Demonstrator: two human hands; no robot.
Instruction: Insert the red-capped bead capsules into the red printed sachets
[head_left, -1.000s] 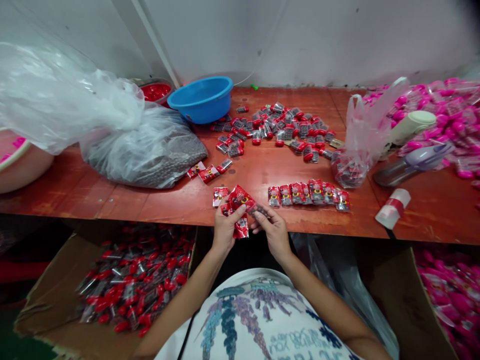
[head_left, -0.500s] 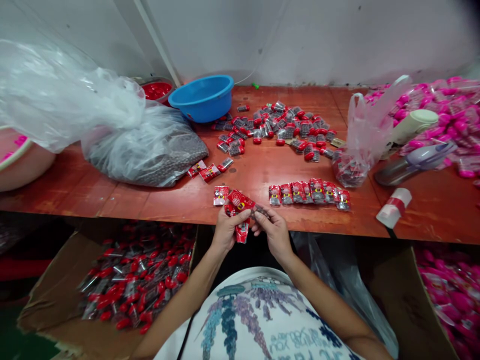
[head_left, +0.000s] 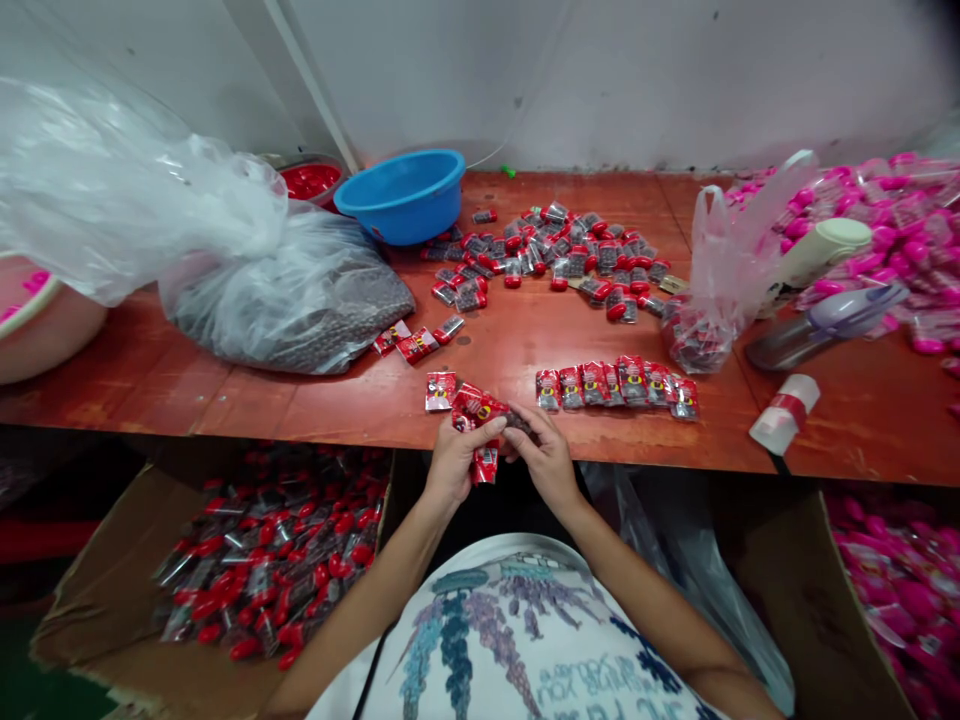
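Note:
Just off the table's front edge, my left hand (head_left: 453,462) is closed on red printed packets (head_left: 485,463), its thumb pressed on top. My right hand (head_left: 550,455) pinches the dark, bead-filled end of a packet (head_left: 520,422) whose red part reaches over to my left thumb. One red packet (head_left: 440,391) lies flat on the table behind my left hand. To the right, several packets (head_left: 593,383) lie side by side in an overlapping row. Further back is a loose heap of red-capped packs (head_left: 577,257) with dark contents.
A clear bag of dark beads (head_left: 300,300) and a blue basin (head_left: 405,195) stand on the left. At the right are a tied plastic bag (head_left: 709,290), a bottle (head_left: 821,325), a white roll (head_left: 785,413) and pink items (head_left: 900,235). Cardboard boxes sit below the table.
My right fingers have closed in further around the packet's dark end, which has turned slightly. My left hand keeps its grip. The view has shifted very slightly.

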